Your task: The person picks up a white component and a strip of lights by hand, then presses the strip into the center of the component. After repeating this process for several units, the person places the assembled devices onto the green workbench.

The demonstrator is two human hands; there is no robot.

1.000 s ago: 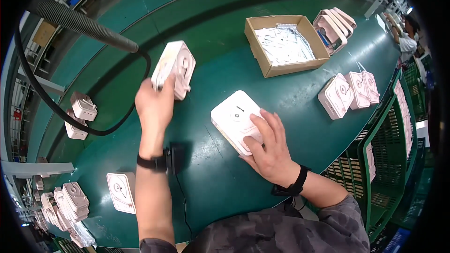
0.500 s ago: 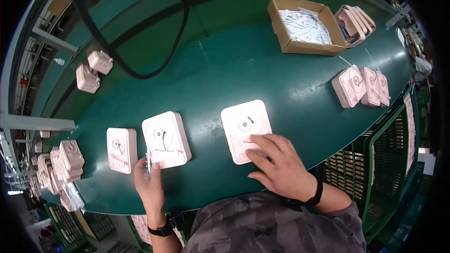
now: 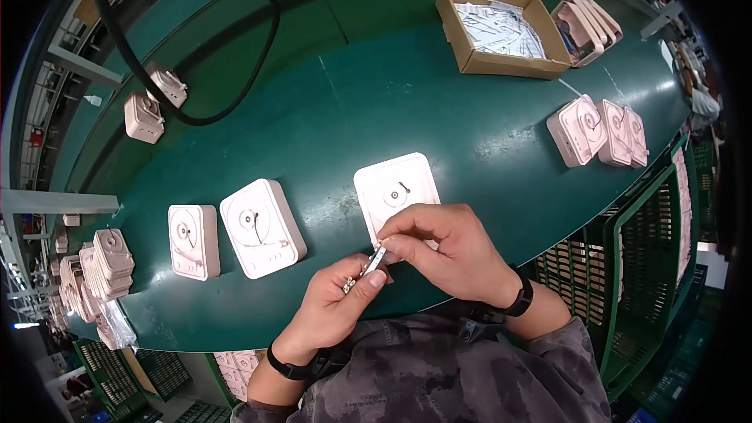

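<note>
My left hand (image 3: pixel 338 302) is closed, with a narrow white strip (image 3: pixel 375 259) between thumb and fingers. Small shiny silvery pieces (image 3: pixel 348 285) show at its curled fingers; their kind is unclear. My right hand (image 3: pixel 450 254) pinches the strip's upper end, fingertips close to the left thumb. Just beyond both hands lies a pale pink, turntable-shaped case (image 3: pixel 397 180) with a round disc and a small dark arm; the right hand covers its near part. Two similar cases lie to the left, a wider one (image 3: pixel 261 227) and a slimmer one (image 3: pixel 193 241).
On the green table (image 3: pixel 439 117), a cardboard box (image 3: pixel 509 64) of white strips stands at the far right, beside stacked pink shells (image 3: pixel 587 30). Several more cases lie at right (image 3: pixel 580 131) and left (image 3: pixel 112 262). A black cable (image 3: pixel 270 47) hangs at upper left. Green crates (image 3: pixel 627 298) stand at right.
My left hand has left the wider case's side and moved right. My right hand has lifted off the middle case and drawn nearer; both now meet at the white strip.
</note>
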